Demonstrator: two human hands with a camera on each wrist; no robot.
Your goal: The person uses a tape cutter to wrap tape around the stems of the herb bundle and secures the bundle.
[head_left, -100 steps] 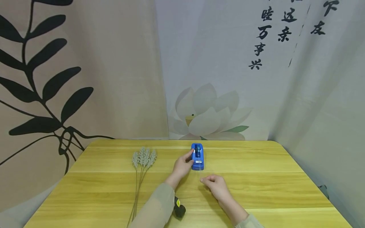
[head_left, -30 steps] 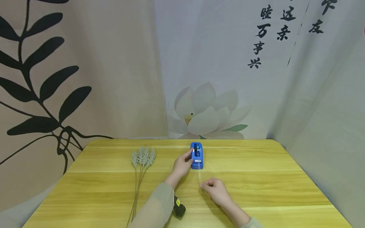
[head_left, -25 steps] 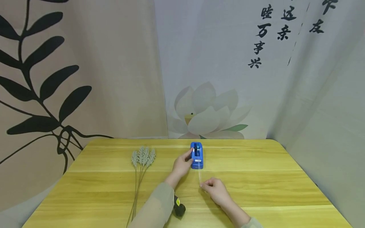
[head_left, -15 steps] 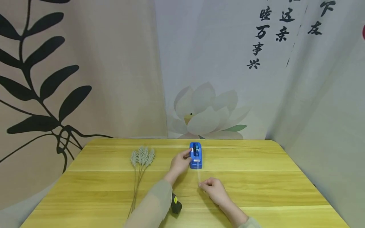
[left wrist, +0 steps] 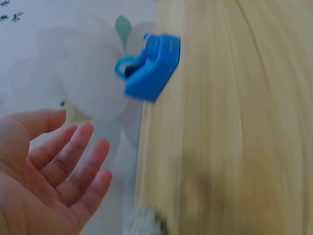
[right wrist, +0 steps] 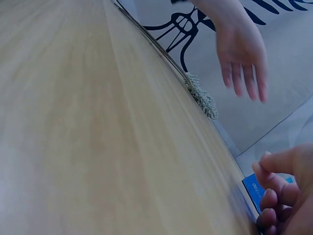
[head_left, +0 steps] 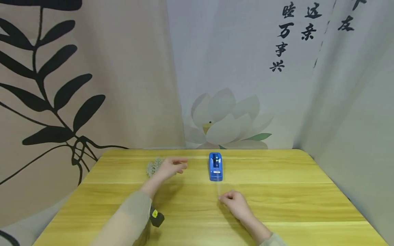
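A blue tape dispenser stands near the table's far edge, with a clear strip of tape stretched from its front. The thumb and forefinger of my right hand pinch the strip's free end. My left hand is in the air left of the dispenser, touching nothing; the left wrist view shows its fingers spread and relaxed. Below it lies a bunch of dried grain stalks, partly hidden by the hand and sleeve. In the right wrist view the right hand covers much of the dispenser.
The wooden table carries the dispenser at its back middle and the stalks at left. Just behind the far edge hangs a printed curtain. A black device with a yellow mark sits at the left wrist.
My left hand has let go of the dispenser and moved left, over the stalks. Since the earliest frame my right hand has drawn the tape further out towards me, and it still pinches the end.
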